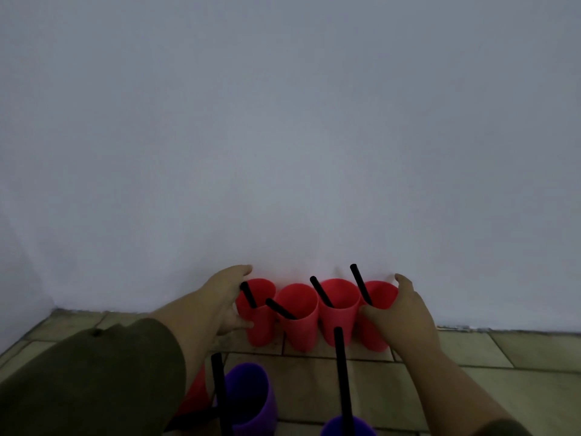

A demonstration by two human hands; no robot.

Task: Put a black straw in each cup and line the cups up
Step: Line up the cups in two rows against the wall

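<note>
Several red cups stand side by side against the white wall, each holding a black straw. My left hand [224, 298] wraps around the leftmost red cup [259, 322]. My right hand [401, 313] wraps around the rightmost red cup [377, 328]. Between them stand two more red cups [300, 322] [339, 322]. Nearer to me a purple cup [251, 398] holds a black straw [220, 398], and a second purple cup [347, 427] at the bottom edge holds a tall black straw [342, 372]. Another red cup [196, 394] is partly hidden behind my left sleeve.
The cups stand on a tiled floor [503, 366] where it meets the white wall [283, 136]. A wall corner lies at the far left. My dark green sleeve [88, 382] covers the lower left.
</note>
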